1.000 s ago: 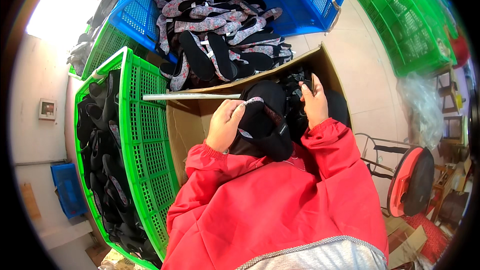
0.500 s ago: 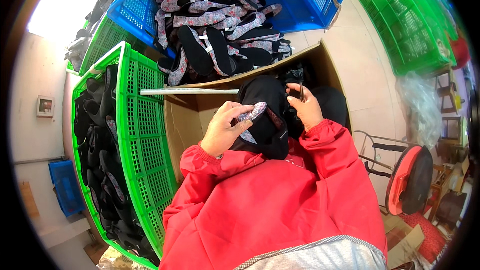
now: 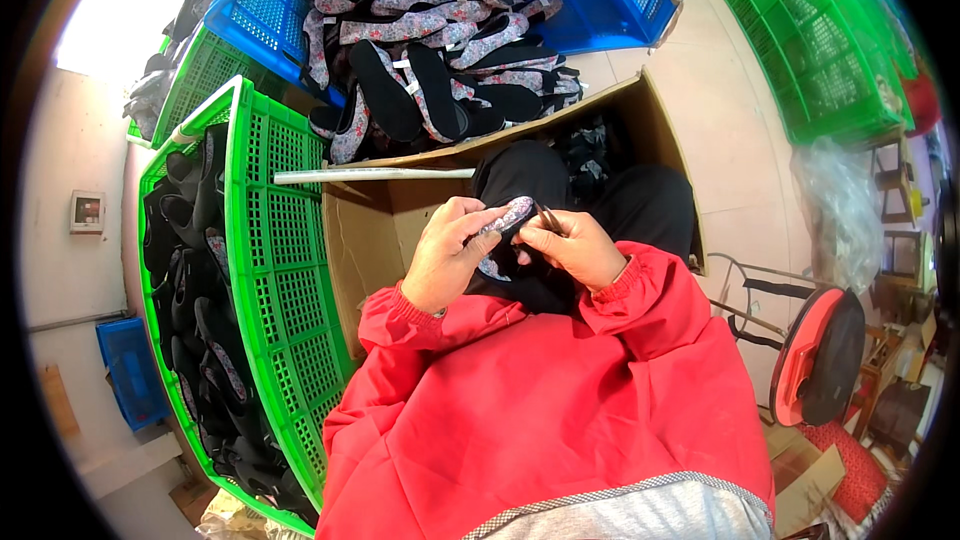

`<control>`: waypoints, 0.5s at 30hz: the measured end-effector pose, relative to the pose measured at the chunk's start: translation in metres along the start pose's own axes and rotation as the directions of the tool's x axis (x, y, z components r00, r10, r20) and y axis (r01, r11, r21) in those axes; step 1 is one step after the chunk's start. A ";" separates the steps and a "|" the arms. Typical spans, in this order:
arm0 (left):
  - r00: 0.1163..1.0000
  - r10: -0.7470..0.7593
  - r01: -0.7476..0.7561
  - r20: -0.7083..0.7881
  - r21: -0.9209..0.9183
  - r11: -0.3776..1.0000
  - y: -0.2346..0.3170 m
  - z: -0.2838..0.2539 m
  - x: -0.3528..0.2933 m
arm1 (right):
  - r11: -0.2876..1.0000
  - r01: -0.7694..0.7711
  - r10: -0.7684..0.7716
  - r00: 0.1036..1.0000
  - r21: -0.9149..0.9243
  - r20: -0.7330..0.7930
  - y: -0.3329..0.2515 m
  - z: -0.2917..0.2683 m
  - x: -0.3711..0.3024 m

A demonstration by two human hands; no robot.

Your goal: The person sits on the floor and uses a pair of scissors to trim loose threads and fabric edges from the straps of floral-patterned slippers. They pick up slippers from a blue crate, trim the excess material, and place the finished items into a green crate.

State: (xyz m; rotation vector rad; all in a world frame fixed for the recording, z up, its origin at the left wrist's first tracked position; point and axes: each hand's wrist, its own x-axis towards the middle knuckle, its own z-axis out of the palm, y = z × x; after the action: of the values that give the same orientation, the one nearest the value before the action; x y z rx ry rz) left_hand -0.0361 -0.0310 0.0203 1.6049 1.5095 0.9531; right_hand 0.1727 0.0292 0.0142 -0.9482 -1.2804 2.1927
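Note:
Just above my lap, my left hand [image 3: 442, 255] pinches a black slipper with floral cloth [image 3: 516, 210] between thumb and fingers. Its floral edge shows past my fingertips, while much of its black part blends into my dark trousers. Close against its right side is my right hand [image 3: 582, 248], closed on slim dark thread snips [image 3: 546, 217]. Their narrow points stick up beside the slipper's edge; my fingers hide the rest. Whether the points touch the slipper I cannot tell.
An open cardboard box [image 3: 365, 250] surrounds my knees, with a pale rod [image 3: 375, 175] across it. Beyond lies a pile of floral slippers [image 3: 430, 90] by a blue crate [image 3: 580, 15]. A green crate [image 3: 290, 290] of dark slippers stands left, a round red-and-black stool [image 3: 820, 355] right.
My right hand has moved left and down with the thread snips, from apart at the right to beside the slipper. My left hand keeps its pinch on the slipper.

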 end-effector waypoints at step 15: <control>0.999 -0.032 0.032 0.035 -0.004 0.999 -0.005 -0.001 0.001 | 0.996 -0.084 0.084 0.996 0.042 -0.008 -0.007 0.008 0.011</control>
State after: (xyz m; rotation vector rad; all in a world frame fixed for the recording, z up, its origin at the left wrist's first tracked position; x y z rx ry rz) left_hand -0.0388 -0.0297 0.0166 1.5821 1.5039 0.9058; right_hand 0.1593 0.0351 0.0188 -1.0118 -1.2061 2.2664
